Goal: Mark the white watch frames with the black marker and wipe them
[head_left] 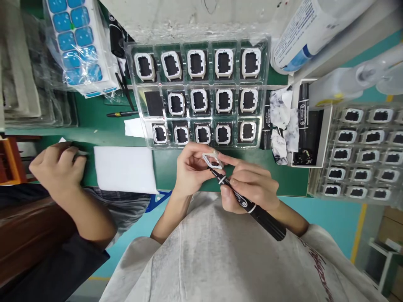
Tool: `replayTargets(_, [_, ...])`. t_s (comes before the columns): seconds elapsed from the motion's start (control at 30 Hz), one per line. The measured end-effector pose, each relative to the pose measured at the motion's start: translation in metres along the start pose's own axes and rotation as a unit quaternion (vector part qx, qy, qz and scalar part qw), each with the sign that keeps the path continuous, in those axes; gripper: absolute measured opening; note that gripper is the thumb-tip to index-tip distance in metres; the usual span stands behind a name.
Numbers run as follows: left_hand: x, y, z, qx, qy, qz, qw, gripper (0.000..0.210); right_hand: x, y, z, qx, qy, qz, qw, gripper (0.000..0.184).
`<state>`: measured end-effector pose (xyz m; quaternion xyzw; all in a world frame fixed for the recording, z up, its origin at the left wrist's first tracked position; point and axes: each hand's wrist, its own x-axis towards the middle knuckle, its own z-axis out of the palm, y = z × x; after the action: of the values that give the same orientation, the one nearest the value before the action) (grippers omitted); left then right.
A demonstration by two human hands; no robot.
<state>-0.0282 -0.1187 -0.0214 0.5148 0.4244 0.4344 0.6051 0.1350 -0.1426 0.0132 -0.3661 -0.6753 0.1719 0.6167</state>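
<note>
Between the thumb and fingers of my left hand [192, 170] is a small white watch-case frame [210, 161], tilted over the table's front edge. My right hand [252, 184] grips a black marker pen [239, 199], its tip at the lower edge of the frame. My right index finger reaches to the frame's right corner. Whether the tip touches the frame I cannot tell. Just beyond my hands lies a clear plastic tray [185, 84] with rows of similar white frames on dark pads. One compartment at its left shows only a dark pad [153, 103].
A co-worker's hand [59, 165] rests at the left beside a white foam sheet [124, 169]. A box of markers [325, 138], crumpled stained tissues [281, 109] and a white bottle [302, 37] stand right. Another filled tray [359, 165] lies farther right. Blue-padded packs [74, 37] sit upper left.
</note>
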Motion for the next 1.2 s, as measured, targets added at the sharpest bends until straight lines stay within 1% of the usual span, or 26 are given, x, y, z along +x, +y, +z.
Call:
replayTargets(0.07, [0.0,0.001,0.001,0.01,0.002,-0.004,1.0,0.059,0.001,-0.002,0.0,-0.004,-0.009,-0.002,1.0,0.022])
replayTargets(0.17, [0.0,0.002,0.002,0.012,0.005,-0.003,1.0,0.06,0.002,-0.004,0.003,-0.009,0.006,-0.016,1.0,0.023])
replayTargets(0.27, [0.001,0.004,0.003,0.013,0.022,0.012,1.0,0.061,0.003,-0.003,0.005,-0.018,0.013,-0.022,1.0,0.022])
replayTargets(0.33, [0.0,0.006,0.006,0.013,0.038,0.026,0.999,0.059,0.002,-0.001,0.005,-0.03,0.007,0.002,1.0,0.02])
replayTargets(0.43, [-0.002,0.008,0.01,0.01,0.054,0.059,0.997,0.057,0.002,0.001,0.003,-0.036,0.015,0.057,0.998,0.018])
replayTargets(0.6, [-0.007,0.005,0.015,0.062,0.096,0.087,0.99,0.06,0.004,-0.001,-0.001,0.001,0.006,0.154,0.988,0.018])
replayTargets(0.67, [-0.009,0.004,0.016,0.079,0.107,0.092,0.987,0.058,0.005,-0.002,-0.001,0.009,0.019,0.172,0.985,0.018])
replayTargets(0.8, [-0.01,0.007,0.018,0.115,0.119,0.078,0.983,0.054,0.005,-0.004,-0.002,0.037,0.037,0.196,0.979,0.018])
replayTargets(0.93, [-0.009,0.009,0.02,0.127,0.127,0.057,0.982,0.05,0.0,-0.003,-0.003,0.051,0.04,0.247,0.967,0.017])
replayTargets(1.07, [-0.009,0.01,0.021,0.126,0.124,0.026,0.984,0.046,-0.007,-0.001,-0.005,0.042,0.033,0.28,0.959,0.016])
replayTargets(1.2, [-0.011,0.01,0.022,0.095,0.112,-0.004,0.989,0.047,-0.011,-0.004,-0.01,0.009,0.026,0.302,0.953,0.014])
